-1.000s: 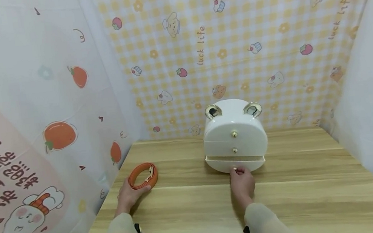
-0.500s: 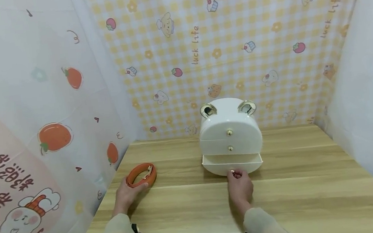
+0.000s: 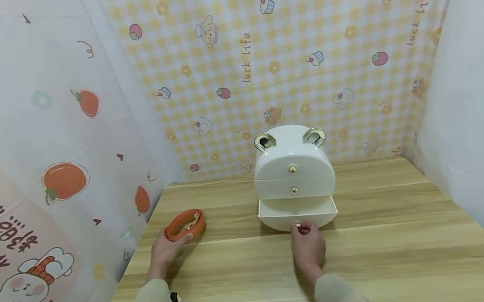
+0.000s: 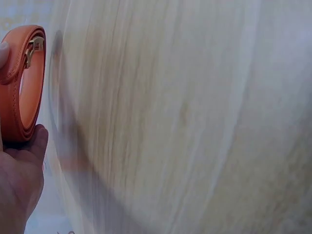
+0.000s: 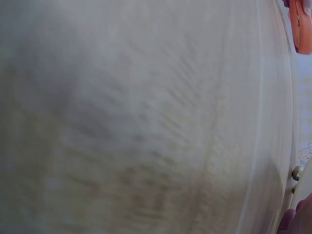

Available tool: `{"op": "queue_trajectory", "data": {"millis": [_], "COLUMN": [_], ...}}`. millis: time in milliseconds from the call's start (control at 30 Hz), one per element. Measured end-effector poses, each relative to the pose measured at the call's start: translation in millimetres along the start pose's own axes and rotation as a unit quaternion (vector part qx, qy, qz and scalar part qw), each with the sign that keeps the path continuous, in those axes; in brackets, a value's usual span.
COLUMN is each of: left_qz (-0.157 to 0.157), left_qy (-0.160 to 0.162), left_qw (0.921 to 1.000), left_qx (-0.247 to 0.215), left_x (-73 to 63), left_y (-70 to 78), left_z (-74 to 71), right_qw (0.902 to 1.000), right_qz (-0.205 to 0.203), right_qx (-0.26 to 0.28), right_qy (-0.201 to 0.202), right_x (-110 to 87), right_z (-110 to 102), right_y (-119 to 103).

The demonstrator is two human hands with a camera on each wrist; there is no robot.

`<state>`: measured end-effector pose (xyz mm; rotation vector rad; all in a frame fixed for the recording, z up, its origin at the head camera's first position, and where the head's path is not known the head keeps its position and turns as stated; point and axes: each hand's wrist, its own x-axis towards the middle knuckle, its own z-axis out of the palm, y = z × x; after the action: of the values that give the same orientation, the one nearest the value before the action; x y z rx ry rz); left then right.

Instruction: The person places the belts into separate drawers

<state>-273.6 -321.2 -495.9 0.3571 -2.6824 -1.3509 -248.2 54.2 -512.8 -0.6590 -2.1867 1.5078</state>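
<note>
A coiled orange belt (image 3: 198, 228) with a gold-coloured buckle is gripped by my left hand (image 3: 164, 251) on the left of the table. In the left wrist view, the thumb lies on the belt (image 4: 10, 109) and fingers show beneath it. My right hand (image 3: 309, 251) pinches the knob of the bottom drawer (image 3: 273, 223) on a white storage box (image 3: 292, 159), mostly covering that knob. This drawer stands pulled out, and no object shows inside it. Two upper drawers with gold knobs are closed. The right wrist view catches only a bit of the right hand (image 5: 300, 219).
The wood-grain table (image 3: 237, 269) spreads around both hands. Behind the box hangs a yellow checked cloth (image 3: 278, 78). Printed white cloth (image 3: 67, 130) closes the left side, and a plain white cloth (image 3: 462, 98) the right. Two gold-rimmed ears top the box.
The bottom drawer has come further out toward me, drawn by my right hand. My left hand keeps its grip on the belt. The head view has turned slightly right.
</note>
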Motion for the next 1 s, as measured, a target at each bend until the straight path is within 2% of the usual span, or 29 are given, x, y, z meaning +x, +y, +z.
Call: {"op": "queue_trajectory", "data": {"millis": [267, 467, 700, 1000], "left_qz": [0.037, 0.069, 0.111, 0.133], "left_qy": [-0.011, -0.013, -0.027, -0.052], "left_qw": [0.9989, 0.9968, 0.9920, 0.9865], "left_qx": [-0.028, -0.037, -0.054, -0.080], "left_x": [4.5, 5.3, -2.0, -13.8], "left_y": [16.4, 35.9, 66.8, 100.6], "left_z": [7.6, 16.9, 28.1, 40.5], "right_qw": [0.9999, 0.9999, 0.9999, 0.9999], "right_qz": [0.013, 0.011, 0.012, 0.010], "right_qx": [-0.003, 0.005, -0.001, -0.006], "right_qy": [0.002, 0.007, 0.004, 0.007], "right_x": [-10.0, -15.3, -20.5, -26.8], "right_z": [-2.0, -3.3, -8.0, -15.1], "right_y": [2.7, 3.2, 6.6, 7.6]}}
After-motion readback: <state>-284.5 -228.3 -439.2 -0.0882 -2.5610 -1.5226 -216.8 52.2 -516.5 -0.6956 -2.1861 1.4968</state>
